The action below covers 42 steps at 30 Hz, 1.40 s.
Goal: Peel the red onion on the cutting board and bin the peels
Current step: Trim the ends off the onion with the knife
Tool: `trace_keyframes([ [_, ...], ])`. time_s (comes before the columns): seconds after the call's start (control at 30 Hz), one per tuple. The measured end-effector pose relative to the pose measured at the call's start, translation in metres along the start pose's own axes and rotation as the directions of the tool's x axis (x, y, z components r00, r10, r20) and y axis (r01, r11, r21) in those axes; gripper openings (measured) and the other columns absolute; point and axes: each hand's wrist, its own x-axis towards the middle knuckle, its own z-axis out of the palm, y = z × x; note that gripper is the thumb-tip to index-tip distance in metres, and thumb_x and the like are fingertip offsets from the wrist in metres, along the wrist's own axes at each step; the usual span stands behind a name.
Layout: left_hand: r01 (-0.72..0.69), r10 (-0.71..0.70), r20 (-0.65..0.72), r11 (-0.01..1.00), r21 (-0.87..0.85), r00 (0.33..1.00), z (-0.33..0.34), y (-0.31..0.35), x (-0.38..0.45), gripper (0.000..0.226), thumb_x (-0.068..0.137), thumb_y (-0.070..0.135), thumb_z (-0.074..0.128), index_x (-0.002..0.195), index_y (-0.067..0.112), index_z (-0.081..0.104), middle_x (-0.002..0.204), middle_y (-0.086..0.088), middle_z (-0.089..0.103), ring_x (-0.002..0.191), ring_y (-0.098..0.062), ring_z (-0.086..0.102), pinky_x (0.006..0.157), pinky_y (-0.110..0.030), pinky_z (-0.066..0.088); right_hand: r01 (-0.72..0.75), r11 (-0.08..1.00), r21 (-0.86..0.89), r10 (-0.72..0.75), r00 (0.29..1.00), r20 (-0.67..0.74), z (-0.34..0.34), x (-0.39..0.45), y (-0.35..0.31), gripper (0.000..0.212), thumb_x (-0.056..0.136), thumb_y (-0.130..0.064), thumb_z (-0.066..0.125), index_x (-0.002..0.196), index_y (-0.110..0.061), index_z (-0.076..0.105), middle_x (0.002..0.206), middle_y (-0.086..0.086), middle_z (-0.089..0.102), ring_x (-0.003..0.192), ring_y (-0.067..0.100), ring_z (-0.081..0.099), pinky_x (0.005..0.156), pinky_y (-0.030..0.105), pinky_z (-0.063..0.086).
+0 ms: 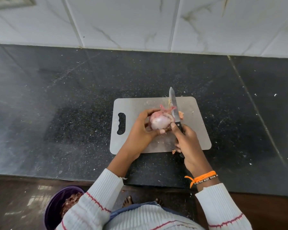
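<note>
the left hand (140,130) curls round the red onion (159,122), holding it over the middle of the grey cutting board (194,130); the right hand (188,141) grips the knife (174,107), blade at the onion's right side with a peel strip (166,109) just beyond; the purple bin (53,208) with peels stands near left on the floor.

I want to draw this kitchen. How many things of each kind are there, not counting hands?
Red onion: 1
Knife: 1
Cutting board: 1
Purple bin: 1
Loose peel strip on the board: 1
Orange wrist thread: 1
Total: 6, leaving out the tiny scraps, which are too small to count.
</note>
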Motion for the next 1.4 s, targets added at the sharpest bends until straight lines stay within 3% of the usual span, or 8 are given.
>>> trace_keyframes([
  [0.1,0.055,-0.042,0.044,0.932,-0.358,0.998,0.000,0.008,0.001,0.056,0.073,0.016,0.073,0.125,0.011,0.053,0.116,-0.005,0.064,0.106,-0.017,0.061,0.088,-0.026,0.051,0.038,0.993,0.109,-0.040,0.999,0.008,0.004,-0.002,-0.008,0.012,0.092,-0.026,0.056,0.090,-0.016,0.062,0.048,-0.015,0.047,0.038,-0.001,0.042,0.036,0.011,0.031],
  [0.23,0.167,-0.131,0.105,0.698,-0.697,0.986,-0.001,0.009,0.002,0.043,0.091,0.029,0.038,0.129,0.013,0.050,0.123,-0.010,0.061,0.108,-0.019,0.058,0.083,-0.024,0.050,0.113,0.989,0.097,-0.116,0.993,0.018,0.007,-0.003,-0.010,0.010,0.092,-0.025,0.056,0.090,-0.016,0.060,0.047,-0.019,0.048,0.043,-0.002,0.043,0.041,0.009,0.032],
  [0.4,0.297,-0.223,0.202,0.585,-0.755,0.954,0.002,0.011,0.000,0.046,0.089,0.034,0.039,0.120,0.002,0.053,0.112,-0.016,0.064,0.095,-0.019,0.063,0.084,-0.028,0.054,0.181,0.983,-0.013,-0.181,0.983,0.037,0.005,-0.002,-0.010,0.012,0.090,-0.028,0.059,0.098,-0.020,0.061,0.051,-0.024,0.052,0.050,-0.004,0.046,0.050,0.011,0.033],
  [0.57,0.305,-0.332,0.140,0.522,-0.797,0.933,0.006,0.011,0.003,0.051,0.092,0.039,0.042,0.120,-0.001,0.052,0.122,-0.023,0.059,0.113,-0.030,0.057,0.096,-0.040,0.047,0.270,0.909,-0.316,-0.276,0.961,0.027,0.005,-0.005,-0.010,0.012,0.096,-0.026,0.047,0.101,-0.025,0.057,0.069,-0.012,0.052,0.062,0.006,0.047,0.063,0.028,0.039],
  [0.77,0.296,-0.426,0.131,0.348,-0.890,0.895,0.005,0.007,0.014,0.040,0.095,0.030,0.044,0.119,-0.001,0.052,0.122,-0.025,0.058,0.120,-0.032,0.052,0.088,-0.048,0.048,0.383,0.753,-0.534,-0.425,0.904,0.048,0.009,-0.031,-0.013,0.018,0.098,-0.022,0.038,0.108,-0.013,0.051,0.083,-0.004,0.057,0.075,0.011,0.054,0.062,0.019,0.038],
  [0.9,0.292,-0.467,0.103,0.353,-0.889,0.878,0.006,0.007,0.019,0.036,0.095,0.031,0.046,0.107,-0.001,0.057,0.104,-0.022,0.064,0.100,-0.028,0.061,0.083,-0.044,0.052,0.350,0.733,-0.584,-0.347,0.930,0.122,0.012,-0.041,-0.002,0.013,0.098,-0.023,0.036,0.100,-0.017,0.048,0.067,-0.005,0.049,0.057,0.007,0.046,0.052,0.024,0.034],
  [1.1,0.277,-0.497,0.071,0.353,-0.894,0.865,0.005,0.000,0.024,0.038,0.092,0.029,0.053,0.116,0.000,0.055,0.117,-0.023,0.061,0.109,-0.028,0.060,0.090,-0.047,0.050,0.285,0.702,-0.653,-0.260,0.956,0.138,0.011,-0.049,-0.001,0.011,0.099,-0.025,0.033,0.098,-0.021,0.044,0.068,-0.006,0.048,0.054,0.006,0.047,0.047,0.019,0.033],
  [1.4,0.314,-0.501,-0.030,0.588,-0.745,0.865,-0.006,0.000,0.024,0.017,0.093,0.023,0.050,0.092,0.009,0.058,0.083,-0.011,0.068,0.080,-0.018,0.062,0.073,-0.032,0.056,0.262,0.644,-0.719,-0.146,0.964,0.220,0.001,-0.034,-0.029,0.027,0.100,-0.025,0.033,0.124,-0.018,0.045,0.072,-0.006,0.047,0.061,0.005,0.045,0.049,0.021,0.030],
])
